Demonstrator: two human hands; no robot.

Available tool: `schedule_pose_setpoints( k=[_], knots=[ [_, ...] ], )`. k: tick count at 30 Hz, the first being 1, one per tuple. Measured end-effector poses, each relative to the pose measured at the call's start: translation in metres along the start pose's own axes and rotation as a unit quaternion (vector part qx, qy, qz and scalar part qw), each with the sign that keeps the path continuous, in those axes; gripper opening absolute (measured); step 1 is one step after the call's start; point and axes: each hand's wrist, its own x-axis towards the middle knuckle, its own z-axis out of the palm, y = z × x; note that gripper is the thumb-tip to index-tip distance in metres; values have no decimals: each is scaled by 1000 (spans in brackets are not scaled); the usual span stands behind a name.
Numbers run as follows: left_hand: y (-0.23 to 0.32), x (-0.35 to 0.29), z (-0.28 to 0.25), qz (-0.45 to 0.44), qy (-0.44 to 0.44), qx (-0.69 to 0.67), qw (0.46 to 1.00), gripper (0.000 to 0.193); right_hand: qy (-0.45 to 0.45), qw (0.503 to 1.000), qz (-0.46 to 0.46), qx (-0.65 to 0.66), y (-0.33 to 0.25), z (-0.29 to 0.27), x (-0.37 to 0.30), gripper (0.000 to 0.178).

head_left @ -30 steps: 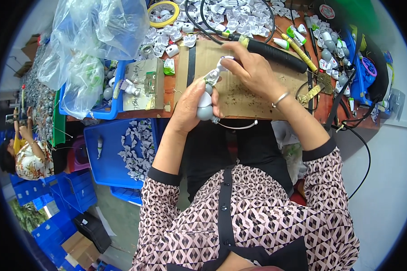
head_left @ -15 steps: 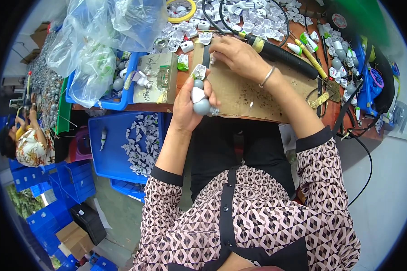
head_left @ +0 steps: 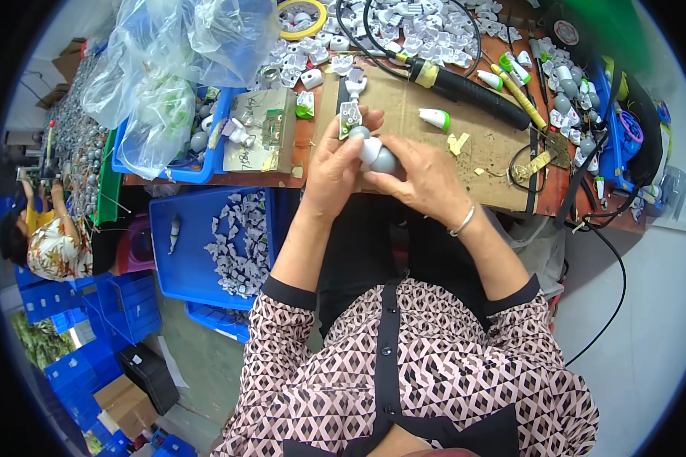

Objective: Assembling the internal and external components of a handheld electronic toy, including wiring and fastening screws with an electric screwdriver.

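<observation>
Over the near edge of the cardboard sheet (head_left: 480, 156), both my hands grip one toy figure part (head_left: 371, 150), a white body between grey balls with a piece showing green at its upper end. My left hand (head_left: 331, 171) is closed around its left side. From the right, my right hand (head_left: 428, 181) has its thumb and fingers closed on the larger grey ball. A small white and purple piece (head_left: 354, 82) lies just beyond the held part. Farther right on the cardboard rests a white and green shell piece (head_left: 434, 118).
A black cylindrical tool (head_left: 469, 95) with a cable lies across the back of the cardboard. Many white parts (head_left: 427, 30) are heaped behind it. A blue bin (head_left: 206, 174) with plastic bags stands left; another blue tray (head_left: 183, 266) sits lower. A person (head_left: 57, 236) works far left.
My right hand has come back from the far side of the cardboard to the toy part. The part has moved slightly right. A white and green shell and yellowish scraps now show on the cardboard.
</observation>
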Motion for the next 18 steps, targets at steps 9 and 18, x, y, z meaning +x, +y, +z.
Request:
schedule_pose_setpoints(
  k=[9, 18],
  knots=[
    [10, 1, -4, -68, -96, 50, 992, 57, -66, 996, -19, 60, 11, -19, 0, 42],
    [2, -1, -12, -51, -103, 28, 993, 54, -25, 998, -1, 62, 5, -9, -6, 43]
  ],
)
